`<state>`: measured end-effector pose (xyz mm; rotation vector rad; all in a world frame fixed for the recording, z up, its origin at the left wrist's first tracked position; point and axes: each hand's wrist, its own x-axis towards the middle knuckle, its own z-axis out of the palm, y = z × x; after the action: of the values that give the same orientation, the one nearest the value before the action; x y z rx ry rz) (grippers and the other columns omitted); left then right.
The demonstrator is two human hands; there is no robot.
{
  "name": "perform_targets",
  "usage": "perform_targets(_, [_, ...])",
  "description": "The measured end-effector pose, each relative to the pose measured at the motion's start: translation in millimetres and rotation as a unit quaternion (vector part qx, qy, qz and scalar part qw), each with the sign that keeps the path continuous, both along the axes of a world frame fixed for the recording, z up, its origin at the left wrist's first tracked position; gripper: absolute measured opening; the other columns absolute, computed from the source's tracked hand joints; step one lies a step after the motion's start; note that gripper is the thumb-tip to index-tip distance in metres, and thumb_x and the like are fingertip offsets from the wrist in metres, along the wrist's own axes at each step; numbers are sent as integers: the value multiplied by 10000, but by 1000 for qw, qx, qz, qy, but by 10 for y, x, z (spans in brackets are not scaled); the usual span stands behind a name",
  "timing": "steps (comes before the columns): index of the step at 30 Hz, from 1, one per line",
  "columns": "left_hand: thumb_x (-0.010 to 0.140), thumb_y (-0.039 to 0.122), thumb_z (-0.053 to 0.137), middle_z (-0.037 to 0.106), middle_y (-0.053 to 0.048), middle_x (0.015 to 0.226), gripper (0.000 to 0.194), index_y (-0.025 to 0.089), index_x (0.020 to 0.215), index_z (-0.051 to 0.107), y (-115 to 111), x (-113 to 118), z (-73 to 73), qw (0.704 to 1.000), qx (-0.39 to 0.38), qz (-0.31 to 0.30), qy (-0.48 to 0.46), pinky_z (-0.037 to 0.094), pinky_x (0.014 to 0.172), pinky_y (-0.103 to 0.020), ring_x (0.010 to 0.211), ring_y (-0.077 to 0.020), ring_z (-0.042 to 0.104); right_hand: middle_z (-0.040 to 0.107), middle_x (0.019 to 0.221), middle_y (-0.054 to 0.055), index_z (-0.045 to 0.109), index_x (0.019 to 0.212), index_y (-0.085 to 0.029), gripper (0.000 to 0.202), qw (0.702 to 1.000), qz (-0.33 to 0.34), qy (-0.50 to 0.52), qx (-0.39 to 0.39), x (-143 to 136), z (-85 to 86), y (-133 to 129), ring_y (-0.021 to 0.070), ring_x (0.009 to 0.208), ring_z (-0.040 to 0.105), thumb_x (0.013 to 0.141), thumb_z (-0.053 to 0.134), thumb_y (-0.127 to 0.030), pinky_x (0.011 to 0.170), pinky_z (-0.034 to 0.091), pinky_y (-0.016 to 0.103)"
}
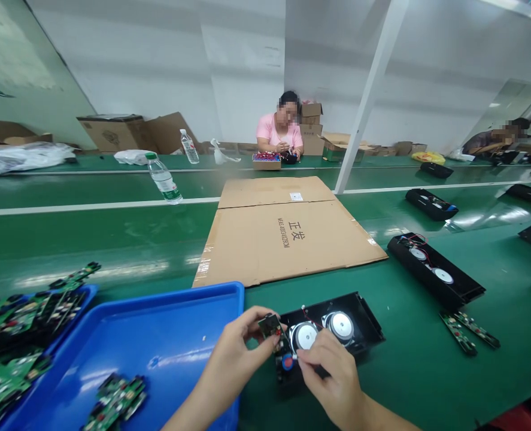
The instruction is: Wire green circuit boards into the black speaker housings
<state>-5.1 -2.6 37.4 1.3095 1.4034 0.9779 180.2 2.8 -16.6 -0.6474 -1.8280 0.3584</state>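
Observation:
My left hand (245, 347) pinches a narrow green circuit board (272, 326) between thumb and fingers. The board is tilted over the left end of a black speaker housing (364, 320) and has a round blue and red part at its lower end. Two round speakers (339, 326) with white centres sit in the housing. My right hand (332, 371) is closed in a pinch beside the board, its fingertips on what looks like a small white wire connector (294, 357). Thin red wire shows between the speakers; the fingers hide part of it.
A blue tray (170, 299) holding a few boards (117, 398) is at my left, by a heap of more boards (18, 323). Flattened cardboard (287, 233) lies ahead. Another housing (436, 269) and two boards (469, 332) lie right. Across sits a person (281, 129).

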Motion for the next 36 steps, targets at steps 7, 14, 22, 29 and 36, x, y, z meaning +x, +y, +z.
perform_targets(7, [750, 319, 478, 601, -8, 581, 177, 208, 618, 516, -98, 219, 28, 991, -32, -46, 120, 372, 550, -259, 573, -180, 569, 550, 629, 9, 593, 865, -176, 183, 998, -47, -2, 50, -25, -25, -39, 135, 604, 499, 874, 543, -1, 554, 477, 263])
perform_targets(14, [771, 299, 436, 520, 12, 516, 213, 225, 572, 421, -133, 281, -9, 983, -18, -55, 174, 338, 528, -253, 525, -171, 526, 559, 625, 26, 616, 882, -152, 164, 989, -78, -51, 115, -66, -71, -54, 153, 595, 495, 891, 522, -18, 535, 466, 292])
perform_targets(22, [822, 245, 432, 610, -54, 657, 231, 196, 643, 570, -157, 252, 54, 958, 33, -97, 268, 373, 586, -268, 639, -204, 575, 578, 635, 31, 627, 943, -148, 169, 984, -78, -89, 131, -39, -31, -27, 152, 580, 497, 908, 509, -32, 527, 448, 301])
perform_targets(29, [825, 208, 454, 644, -45, 674, 214, 186, 685, 614, -175, 212, 134, 954, 54, -128, 265, 392, 596, -257, 643, -189, 586, 581, 623, 23, 622, 997, -136, 199, 988, -41, -72, 132, -29, -134, -45, 150, 571, 467, 886, 514, -12, 527, 417, 299])
perform_targets(36, [821, 239, 469, 700, -38, 704, 229, 203, 728, 675, -96, 103, 62, 967, 29, -99, 232, 410, 626, -272, 661, -204, 618, 645, 864, 36, 597, 971, -189, 217, 977, 60, -202, -16, 252, 151, 138, 186, 765, 563, 821, 743, -246, 677, 491, 314])
